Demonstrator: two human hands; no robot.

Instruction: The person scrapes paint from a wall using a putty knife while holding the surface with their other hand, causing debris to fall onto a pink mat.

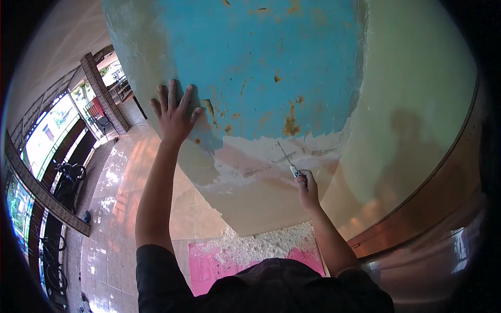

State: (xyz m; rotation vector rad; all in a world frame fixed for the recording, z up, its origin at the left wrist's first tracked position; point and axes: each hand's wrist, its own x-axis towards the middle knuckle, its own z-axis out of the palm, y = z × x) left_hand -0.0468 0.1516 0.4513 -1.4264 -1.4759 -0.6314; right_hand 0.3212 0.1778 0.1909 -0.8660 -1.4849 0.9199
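Observation:
A large panel leans in front of me, with a blue painted area (235, 57) marked by brown spots and scratches. Below the blue is a pale, bare-looking strip (245, 161) with a jagged upper edge. My left hand (175, 116) lies on the panel's left side, fingers spread. In my right hand (307, 189) is a thin-bladed scraper (286, 155), gripped by its light handle. Its blade points up and left, with the tip at the pale strip just below the blue; the blade's full width cannot be made out.
Crumbly white flakes (261, 244) are heaped on a pink sheet (201, 266) at the panel's foot. A pale green wall surface (417, 99) with a brown lower band (417, 224) curves along the right. Tiled floor (117, 208) and parked motorbikes (65, 182) are at left.

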